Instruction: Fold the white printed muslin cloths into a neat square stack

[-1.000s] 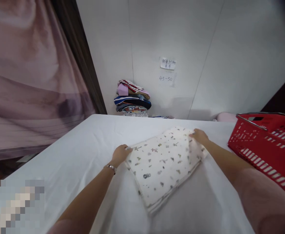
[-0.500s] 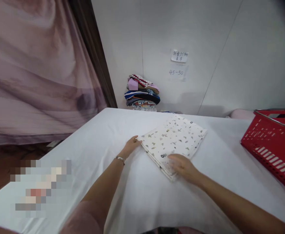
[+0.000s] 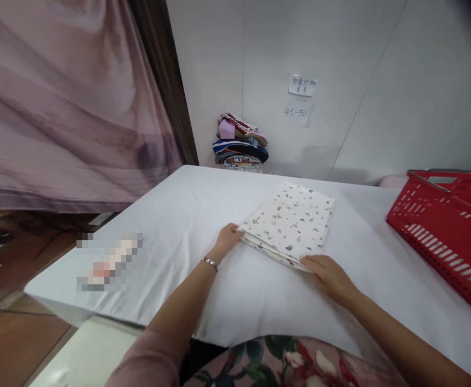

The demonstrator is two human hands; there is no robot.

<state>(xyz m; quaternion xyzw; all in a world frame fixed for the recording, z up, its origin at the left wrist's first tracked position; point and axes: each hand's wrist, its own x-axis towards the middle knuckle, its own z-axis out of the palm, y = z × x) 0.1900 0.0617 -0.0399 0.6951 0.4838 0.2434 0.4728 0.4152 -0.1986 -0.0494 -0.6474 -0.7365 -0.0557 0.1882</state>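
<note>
A white cloth (image 3: pixel 289 217) printed with small grey and olive motifs lies folded in a flat, layered rectangle. It rests on the white-covered table (image 3: pixel 203 201). At its near left corner, my left hand (image 3: pixel 227 239) has its fingers closed on the folded layers. My right hand (image 3: pixel 328 275) grips the near right corner, its thumb hidden from view. Between both hands, the near edge of the cloth shows several stacked layers, slightly lifted.
To the right stands a red plastic basket (image 3: pixel 448 236) with a metal handle. Folded fabrics (image 3: pixel 241 142) are stacked beyond the far table edge. A blurred-out item (image 3: pixel 110 263) lies on the left. A pink curtain (image 3: pixel 78 107) hangs at left; paper notes (image 3: pixel 299 99) are on the wall.
The cloth has turned so its near edge lies more squarely towards me. My right hand has moved from on top of the cloth to its near right corner. The view has shifted.
</note>
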